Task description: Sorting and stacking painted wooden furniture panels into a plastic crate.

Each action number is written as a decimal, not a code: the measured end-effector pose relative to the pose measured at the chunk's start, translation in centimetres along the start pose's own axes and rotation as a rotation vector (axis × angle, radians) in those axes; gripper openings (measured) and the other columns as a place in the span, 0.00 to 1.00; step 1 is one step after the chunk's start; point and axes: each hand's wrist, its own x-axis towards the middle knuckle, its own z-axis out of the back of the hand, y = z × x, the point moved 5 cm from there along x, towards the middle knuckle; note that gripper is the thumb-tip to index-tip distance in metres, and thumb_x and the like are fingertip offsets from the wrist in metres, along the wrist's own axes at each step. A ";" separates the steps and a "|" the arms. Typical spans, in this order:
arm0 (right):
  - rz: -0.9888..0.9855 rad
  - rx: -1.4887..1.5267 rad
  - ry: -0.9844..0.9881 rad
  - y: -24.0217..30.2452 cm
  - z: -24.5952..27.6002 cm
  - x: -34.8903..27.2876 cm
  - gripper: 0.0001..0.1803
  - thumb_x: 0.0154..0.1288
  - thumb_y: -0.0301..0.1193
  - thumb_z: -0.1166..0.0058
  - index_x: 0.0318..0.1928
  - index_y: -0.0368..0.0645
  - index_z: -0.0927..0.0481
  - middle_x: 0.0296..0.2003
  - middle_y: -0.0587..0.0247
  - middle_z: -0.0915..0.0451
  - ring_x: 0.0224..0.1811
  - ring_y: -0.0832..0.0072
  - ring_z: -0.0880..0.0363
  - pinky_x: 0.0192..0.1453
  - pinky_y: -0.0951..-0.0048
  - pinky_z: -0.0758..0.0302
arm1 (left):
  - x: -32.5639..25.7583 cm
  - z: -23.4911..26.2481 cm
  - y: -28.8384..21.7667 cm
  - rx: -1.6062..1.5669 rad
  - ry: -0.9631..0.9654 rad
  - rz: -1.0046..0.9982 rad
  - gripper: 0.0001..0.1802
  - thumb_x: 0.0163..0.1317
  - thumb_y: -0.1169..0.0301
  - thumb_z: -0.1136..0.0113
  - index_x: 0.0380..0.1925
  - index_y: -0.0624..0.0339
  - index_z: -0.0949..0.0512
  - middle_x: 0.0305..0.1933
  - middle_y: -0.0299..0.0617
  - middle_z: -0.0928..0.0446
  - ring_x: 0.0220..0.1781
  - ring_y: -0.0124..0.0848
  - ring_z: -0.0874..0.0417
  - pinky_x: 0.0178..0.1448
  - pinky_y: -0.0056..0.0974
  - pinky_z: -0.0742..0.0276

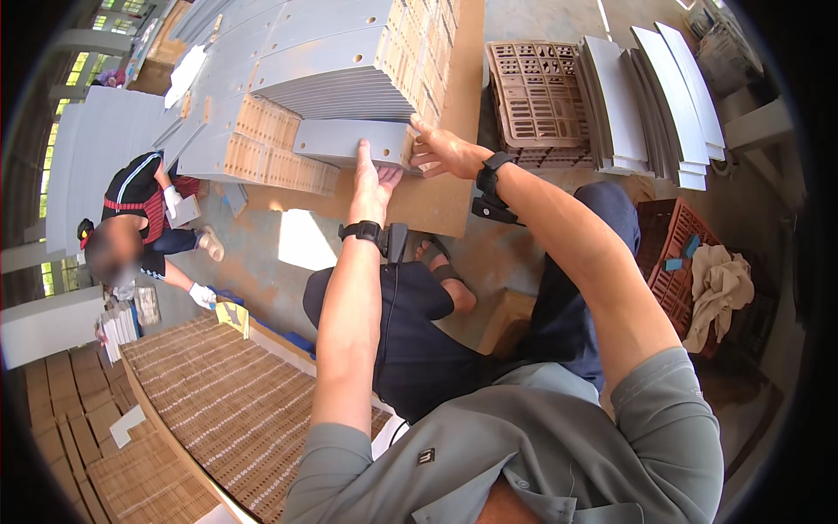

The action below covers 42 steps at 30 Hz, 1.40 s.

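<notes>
A short grey panel with drilled holes lies flat at the front of a large stack of grey boards. Their pale wooden edges show rows of drilled holes. My left hand is at the panel's near edge, fingers stretched up against it. Around the right end of that panel, my right hand is open with its fingers spread, touching or very near the corner. Neither hand is wrapped around the board. The undersides of some fingers are hidden.
The stack rests on a brown base board. Right of it are a brown plastic crate and curved grey panels. A red crate with cloth sits lower right. At left a gloved co-worker bends beside stacked wooden strips.
</notes>
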 end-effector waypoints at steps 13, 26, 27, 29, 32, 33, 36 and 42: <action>-0.053 -0.629 0.284 1.7 -1.5 -7.2 0.66 0.47 0.75 0.39 0.70 0.29 0.34 0.65 0.36 0.31 0.72 0.48 0.35 0.69 0.48 0.31 | -13.9 0.1 6.5 -0.062 0.241 -0.168 0.47 0.65 0.38 0.42 0.72 0.60 0.42 0.71 0.48 0.38 0.73 0.40 0.36 0.74 0.48 0.36; 0.556 -0.710 0.038 13.1 4.8 -15.8 0.52 0.52 0.46 0.24 0.72 0.41 0.38 0.59 0.41 0.22 0.65 0.58 0.26 0.70 0.59 0.32 | -15.2 -12.8 -0.3 0.573 0.729 -0.742 0.50 0.56 0.61 0.23 0.67 0.69 0.47 0.62 0.53 0.31 0.65 0.40 0.27 0.67 0.45 0.27; 0.613 -0.724 -0.009 13.6 6.1 -16.2 0.52 0.52 0.45 0.23 0.72 0.41 0.38 0.60 0.43 0.24 0.66 0.58 0.27 0.71 0.58 0.33 | -15.4 -15.1 -1.5 0.584 0.756 -0.790 0.51 0.55 0.61 0.22 0.68 0.66 0.47 0.62 0.50 0.30 0.65 0.40 0.26 0.67 0.44 0.27; 0.663 -0.738 -0.062 14.1 8.2 -16.5 0.53 0.51 0.44 0.23 0.72 0.41 0.39 0.62 0.44 0.25 0.68 0.58 0.29 0.72 0.58 0.34 | -15.7 -18.7 -3.6 0.720 0.877 -0.766 0.50 0.53 0.63 0.22 0.69 0.62 0.44 0.63 0.47 0.29 0.67 0.39 0.27 0.68 0.43 0.27; 0.735 -0.680 -0.088 14.8 10.5 -16.4 0.53 0.51 0.41 0.22 0.72 0.41 0.41 0.65 0.47 0.28 0.71 0.58 0.33 0.73 0.57 0.35 | -13.3 -21.1 -3.5 0.779 0.900 -0.730 0.49 0.53 0.65 0.23 0.69 0.61 0.43 0.63 0.47 0.29 0.67 0.38 0.27 0.68 0.42 0.27; 0.689 -0.697 -0.125 14.6 11.6 -16.1 0.53 0.51 0.39 0.23 0.73 0.41 0.42 0.65 0.48 0.29 0.72 0.58 0.34 0.74 0.57 0.36 | -12.3 -21.7 -3.1 0.766 0.891 -0.719 0.48 0.54 0.66 0.23 0.69 0.62 0.43 0.64 0.47 0.29 0.68 0.39 0.28 0.68 0.42 0.27; 0.577 -0.711 -0.203 13.0 14.6 -14.7 0.53 0.52 0.35 0.24 0.73 0.42 0.43 0.66 0.50 0.29 0.72 0.58 0.35 0.75 0.57 0.37 | -9.5 -23.4 -1.0 0.737 0.894 -0.806 0.49 0.54 0.68 0.24 0.69 0.62 0.46 0.65 0.47 0.30 0.68 0.40 0.28 0.69 0.43 0.27; 0.587 -0.837 -0.333 12.3 16.7 -14.3 0.52 0.49 0.34 0.22 0.72 0.42 0.40 0.62 0.51 0.26 0.67 0.64 0.31 0.72 0.60 0.35 | -7.0 -24.8 1.0 0.827 0.884 -0.746 0.50 0.51 0.72 0.22 0.69 0.53 0.45 0.66 0.51 0.31 0.69 0.41 0.28 0.69 0.47 0.27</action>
